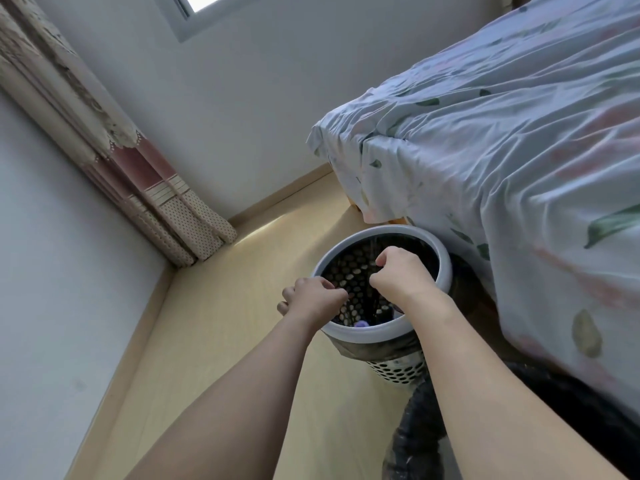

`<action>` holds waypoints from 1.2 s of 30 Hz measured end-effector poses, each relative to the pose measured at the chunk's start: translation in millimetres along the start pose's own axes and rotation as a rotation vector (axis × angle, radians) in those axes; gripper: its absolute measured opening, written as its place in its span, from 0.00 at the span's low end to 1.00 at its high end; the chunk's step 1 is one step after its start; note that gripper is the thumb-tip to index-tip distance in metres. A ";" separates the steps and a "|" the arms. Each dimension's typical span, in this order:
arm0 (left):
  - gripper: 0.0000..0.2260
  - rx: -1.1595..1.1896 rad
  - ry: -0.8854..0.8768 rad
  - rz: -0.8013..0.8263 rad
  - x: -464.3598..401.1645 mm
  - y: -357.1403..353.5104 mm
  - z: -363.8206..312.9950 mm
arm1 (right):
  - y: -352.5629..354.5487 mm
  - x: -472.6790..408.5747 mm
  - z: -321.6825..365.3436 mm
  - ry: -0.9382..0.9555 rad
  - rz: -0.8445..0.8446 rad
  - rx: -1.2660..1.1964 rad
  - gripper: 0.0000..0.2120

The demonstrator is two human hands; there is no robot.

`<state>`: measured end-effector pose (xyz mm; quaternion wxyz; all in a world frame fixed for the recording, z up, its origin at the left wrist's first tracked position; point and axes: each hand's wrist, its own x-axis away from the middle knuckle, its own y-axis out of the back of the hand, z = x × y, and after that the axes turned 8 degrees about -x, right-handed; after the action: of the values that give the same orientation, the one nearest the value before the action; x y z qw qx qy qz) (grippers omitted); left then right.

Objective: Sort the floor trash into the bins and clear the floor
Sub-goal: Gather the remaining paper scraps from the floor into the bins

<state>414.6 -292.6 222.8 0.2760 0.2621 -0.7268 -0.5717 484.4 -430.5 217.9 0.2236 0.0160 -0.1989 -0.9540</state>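
Nearest the camera, two bare forearms are stretched forward over the pale wooden floor (214, 341), and part of a black plastic bag (415, 441) is seen low between the right forearm and the bed. The left hand (313, 296) is held at the near-left rim of a round white perforated plastic bin (367, 332), its fingers curled inward at the rim; whether anything is pinched by them cannot be told. The right hand (401, 271) is held over the bin's opening, its fingers curled down into a loose fist, and what it grasps, if anything, cannot be made out. The bin is lined with a dark bag whose edge is folded under the white rim, and a small purple item (362, 323) is glimpsed inside, low against the near wall. The bin stands on the floor just beside a bed covered with a light blue sheet printed with leaves (502, 150), which fills the right side. Farther off, a beige and pink patterned curtain (145, 181) hangs down to the floor in the corner where the grey-white walls (242, 98) meet, and the lower corner of a window (197, 5) is seen at the top.
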 end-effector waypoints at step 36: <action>0.16 0.258 0.239 -0.210 209.3 -206.6 754.0 | -660.3 277.4 -0.9 0.373 0.745 0.793 0.19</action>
<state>-249.0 36.0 -103.8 0.2632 0.4355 -0.7248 -0.4645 -42.5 -9.0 -22.0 0.5528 0.1953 -0.4911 -0.6443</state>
